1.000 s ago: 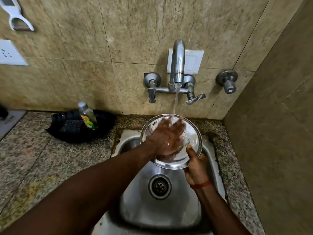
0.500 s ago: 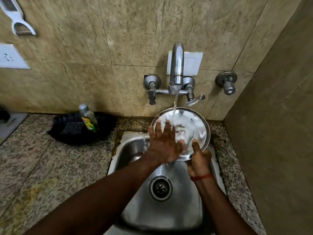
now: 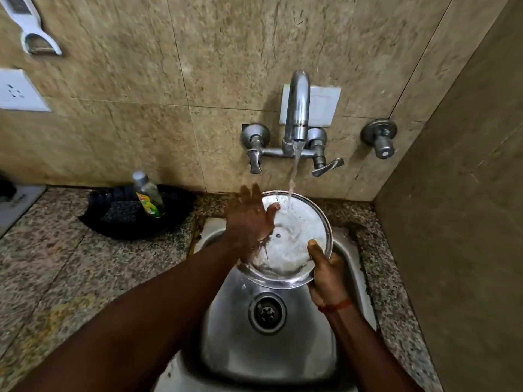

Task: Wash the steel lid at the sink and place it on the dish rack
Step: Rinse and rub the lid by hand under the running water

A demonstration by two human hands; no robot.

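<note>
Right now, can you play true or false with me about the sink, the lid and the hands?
1. Water is running from the tap onto the lid. True.
2. The right hand holds the lid by its rim. True.
3. The left hand is squeezing the soap bottle. False: it lies flat and open against the lid's left side, and the bottle stands alone in a black tray.
4. The lid is lying at the bottom of the sink. False: it is held up over the sink.
5. The drain is covered by a plug. False: its holes are showing.
</note>
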